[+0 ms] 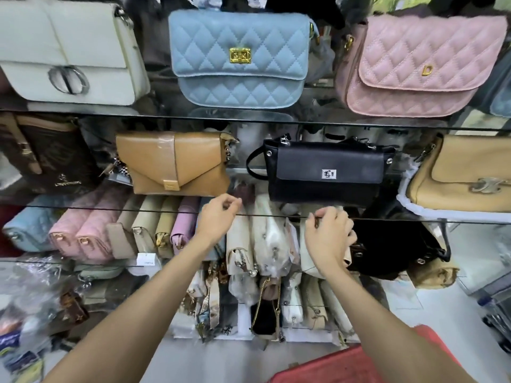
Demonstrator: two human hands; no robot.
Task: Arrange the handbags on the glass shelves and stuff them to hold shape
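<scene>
A tan envelope bag (177, 161) and a black flap bag (326, 172) stand side by side on the middle glass shelf (132, 209). On the upper shelf (154, 115) sit a white bag (69, 51), a blue quilted bag (237, 59) and a pink quilted bag (420, 67). My left hand (218, 214) hovers at the shelf's front edge between the tan and black bags, fingers loosely curled, nothing in it. Just below the black bag, my right hand (329, 236) is also loosely curled over the wrapped cream bags (265, 239) underneath. I see nothing held in it.
A brown bag (49, 156) stands at the left of the middle shelf and a beige bag (464, 178) at the right on white wrapping. Lower shelves hold several bags packed upright. Plastic-wrapped goods pile at the lower left. A red object (359, 363) lies at the bottom right.
</scene>
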